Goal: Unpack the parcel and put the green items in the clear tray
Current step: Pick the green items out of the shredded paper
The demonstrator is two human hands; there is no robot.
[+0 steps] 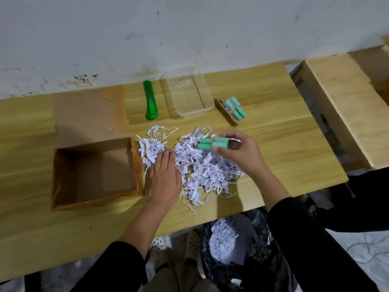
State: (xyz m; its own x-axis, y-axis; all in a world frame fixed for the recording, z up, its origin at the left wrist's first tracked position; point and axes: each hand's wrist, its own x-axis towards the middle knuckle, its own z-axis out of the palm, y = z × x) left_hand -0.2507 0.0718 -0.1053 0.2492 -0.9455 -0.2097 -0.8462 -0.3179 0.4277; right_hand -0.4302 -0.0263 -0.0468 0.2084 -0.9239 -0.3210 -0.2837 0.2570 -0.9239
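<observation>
An open cardboard parcel box (pixel 94 199) sits at the left of the wooden table, nothing showing inside it. White shredded paper (pixel 206 169) is piled to the right of it. My left hand (pixel 165 178) lies flat on the shreds, fingers apart. My right hand (pixel 240 152) holds a bundle of green cylinders (pixel 212 143) just above the pile. A second green bundle (pixel 234 107) on a brown strip lies at the back, right of the clear tray (pixel 207 95). The tray holds nothing.
A green utility knife (pixel 151 101) lies left of the tray. The box's flap (pixel 88 114) lies flat behind the box. A black bin (pixel 242 249) with shredded paper stands below the table's front edge. Another wooden table (pixel 345 106) stands at the right.
</observation>
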